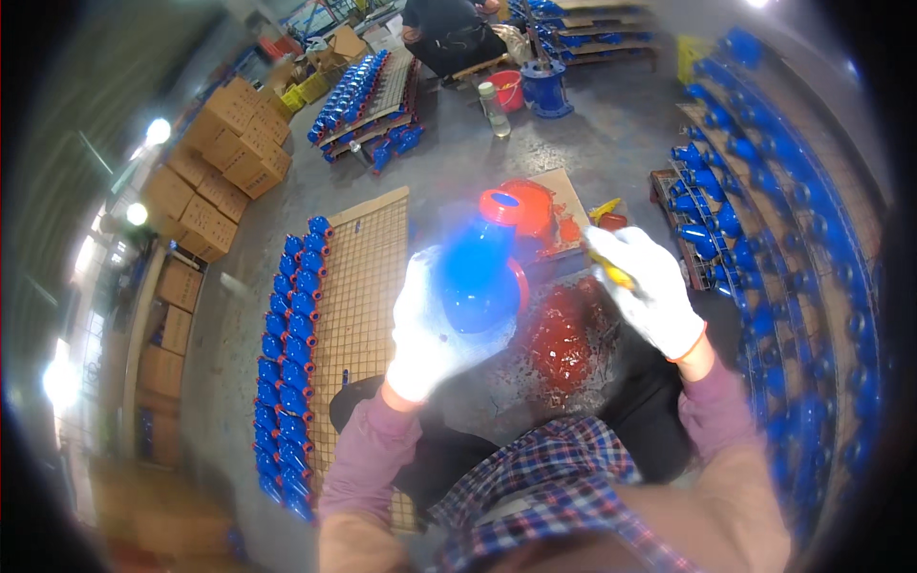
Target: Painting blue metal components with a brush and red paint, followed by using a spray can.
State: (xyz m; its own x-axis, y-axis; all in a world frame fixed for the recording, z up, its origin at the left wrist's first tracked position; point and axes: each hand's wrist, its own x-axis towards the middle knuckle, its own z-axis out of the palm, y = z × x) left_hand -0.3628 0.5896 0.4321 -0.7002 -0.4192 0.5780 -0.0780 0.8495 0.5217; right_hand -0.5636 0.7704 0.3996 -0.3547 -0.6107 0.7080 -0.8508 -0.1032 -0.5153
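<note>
My left hand point(417, 329), in a white glove, is closed round a shiny blue valve body point(478, 277) with red-painted flange rims. Motion blurs the valve, which is tilted toward its red top ring. To the right, my gloved right hand point(650, 286) is closed on a slim yellow-handled tool point(612, 272); its working end is not clear. Just beyond the valve, a round red-painted piece point(528, 212) sits on a paint-stained cardboard sheet point(566, 196). Another yellow tool point(606, 209) lies beside a small dark red object point(612, 222). Wet red paint point(564, 344) covers a patch between my knees.
Rows of blue valves point(291, 363) line a wire-mesh rack point(358, 286) at left. More valves point(712, 210) fill racks along the right. Cardboard boxes point(239, 134) are stacked far left. Ahead are a bottle point(495, 110), a red bucket point(507, 91), a large blue flanged fitting point(546, 91) and a seated person point(449, 38).
</note>
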